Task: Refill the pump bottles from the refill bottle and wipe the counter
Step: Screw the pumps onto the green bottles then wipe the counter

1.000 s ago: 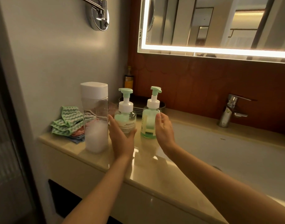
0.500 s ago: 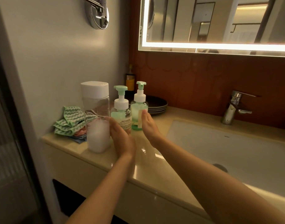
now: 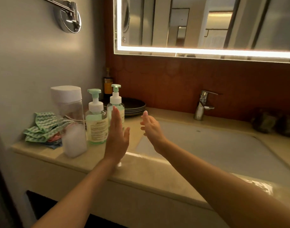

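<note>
Two pump bottles with mint-green pump heads stand side by side on the beige counter (image 3: pixel 141 168): the nearer one (image 3: pixel 96 122) has a label, the farther one (image 3: pixel 116 104) stands behind and to its right. Left of them stands a tall clear refill bottle (image 3: pixel 72 122) with a white cap, holding white contents in its lower part. My left hand (image 3: pixel 117 137) is flat and upright just right of the pump bottles, holding nothing. My right hand (image 3: pixel 151 129) hovers over the sink's left edge with relaxed fingers, holding nothing.
Folded green-and-white cloths (image 3: pixel 42 127) lie at the counter's far left by the wall. Dark plates (image 3: pixel 134 106) are stacked behind the bottles, with a small amber bottle (image 3: pixel 108 84) in the corner. The sink basin (image 3: pixel 215 145) and chrome tap (image 3: pixel 202 104) lie to the right.
Both hands have let go of the two pump bottles and drawn back to the right. The bottles now stand closer to the refill bottle than a second ago.
</note>
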The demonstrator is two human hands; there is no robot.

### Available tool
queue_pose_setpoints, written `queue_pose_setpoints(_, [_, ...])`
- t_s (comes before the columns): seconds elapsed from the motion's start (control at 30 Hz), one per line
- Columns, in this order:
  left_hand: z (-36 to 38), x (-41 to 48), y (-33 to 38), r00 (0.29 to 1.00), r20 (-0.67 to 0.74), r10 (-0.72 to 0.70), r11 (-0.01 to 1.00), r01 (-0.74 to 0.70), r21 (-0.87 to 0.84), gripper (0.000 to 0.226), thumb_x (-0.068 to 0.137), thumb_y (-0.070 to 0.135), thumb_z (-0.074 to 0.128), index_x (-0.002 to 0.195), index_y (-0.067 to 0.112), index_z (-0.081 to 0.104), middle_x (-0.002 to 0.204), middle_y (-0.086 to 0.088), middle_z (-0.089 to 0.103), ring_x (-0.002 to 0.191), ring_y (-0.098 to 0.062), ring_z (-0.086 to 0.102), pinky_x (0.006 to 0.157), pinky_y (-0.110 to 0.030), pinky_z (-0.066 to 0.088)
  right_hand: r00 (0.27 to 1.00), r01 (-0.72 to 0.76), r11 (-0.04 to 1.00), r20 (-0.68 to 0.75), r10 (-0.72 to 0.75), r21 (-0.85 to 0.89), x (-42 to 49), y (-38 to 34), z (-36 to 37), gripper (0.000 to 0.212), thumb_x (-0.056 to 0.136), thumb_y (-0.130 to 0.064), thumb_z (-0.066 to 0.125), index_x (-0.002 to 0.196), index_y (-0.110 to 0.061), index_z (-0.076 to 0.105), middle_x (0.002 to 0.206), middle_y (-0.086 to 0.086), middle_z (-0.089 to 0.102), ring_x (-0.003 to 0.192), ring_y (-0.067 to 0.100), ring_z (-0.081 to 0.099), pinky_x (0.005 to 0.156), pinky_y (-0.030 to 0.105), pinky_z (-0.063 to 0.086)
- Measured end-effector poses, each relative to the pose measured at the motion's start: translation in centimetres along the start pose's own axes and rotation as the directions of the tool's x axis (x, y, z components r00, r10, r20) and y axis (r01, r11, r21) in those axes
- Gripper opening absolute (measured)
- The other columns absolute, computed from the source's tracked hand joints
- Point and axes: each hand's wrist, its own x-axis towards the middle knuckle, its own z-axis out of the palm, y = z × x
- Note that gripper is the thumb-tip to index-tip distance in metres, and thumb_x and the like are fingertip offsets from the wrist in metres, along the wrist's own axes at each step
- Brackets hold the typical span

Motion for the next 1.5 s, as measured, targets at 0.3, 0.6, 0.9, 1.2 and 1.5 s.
queue_pose_setpoints(0.3, [7.2,-3.8,13.6,0.946,0.187,0.265,0.94,-0.211,-0.266,0.061,0.093,0.021,0.053,0.145,0.012,0.022,0.151,-0.003,0.025,0.137,-0.02,0.031,0.105,-0.027,0.029,0.962,0.049,0.999,-0.268,-0.053,-0.02,-7.8,0.4,-13.3,0.031,0.097,-0.039,0.037,0.104,-0.016,0.057,0.091,0.001,0.061,0.092,0.016,0.06,0.08,0.027,0.051])
queue_pose_setpoints(0.6, [15.3,-11.5,30.3,0.746,0.625,0.23,0.814,0.204,-0.543,0.058,0.095,0.03,0.046,0.146,0.016,0.023,0.145,-0.009,0.04,0.121,-0.011,0.048,0.106,-0.033,0.034,0.724,-0.031,0.994,-0.688,-0.052,-0.107,-21.3,3.3,-30.3,0.034,0.097,-0.037,0.033,0.093,-0.015,0.059,0.084,0.006,0.061,0.077,0.018,0.06,0.073,0.031,0.05])
queue_pose_setpoints(0.9, [20.2,-17.9,41.0,0.655,0.718,0.237,0.656,0.437,-0.615,0.056,0.09,0.021,0.059,0.139,0.019,0.033,0.13,0.005,0.046,0.119,-0.012,0.046,0.089,-0.022,0.04,0.399,-0.439,0.781,-0.875,-0.274,-0.444,-31.7,6.8,-46.6,0.029,0.097,-0.034,0.04,0.104,-0.011,0.056,0.088,0.002,0.058,0.082,0.018,0.053,0.069,0.028,0.039])
queue_pose_setpoints(1.2, [24.7,-19.3,44.3,0.71,0.674,0.204,0.706,0.371,-0.604,0.071,0.078,0.028,0.072,0.138,0.021,0.035,0.133,0.0,0.047,0.118,-0.017,0.048,0.099,-0.045,0.045,0.467,-0.842,0.231,-0.873,-0.14,-0.487,-32.7,9.9,-57.2,0.043,0.097,-0.04,0.036,0.125,-0.011,0.049,0.125,0.012,0.055,0.112,0.03,0.051,0.094,0.04,0.037])
queue_pose_setpoints(1.5, [25.9,-19.4,45.0,0.771,0.604,0.203,0.742,0.281,-0.608,0.065,0.079,0.031,0.07,0.133,0.015,0.039,0.123,-0.005,0.045,0.103,-0.017,0.05,0.087,-0.032,0.05,0.316,-0.853,0.426,-0.948,-0.04,-0.302,-32.5,9.9,-58.9,0.028,0.095,-0.028,0.045,0.107,-0.009,0.062,0.109,0.012,0.065,0.101,0.028,0.058,0.089,0.038,0.042])
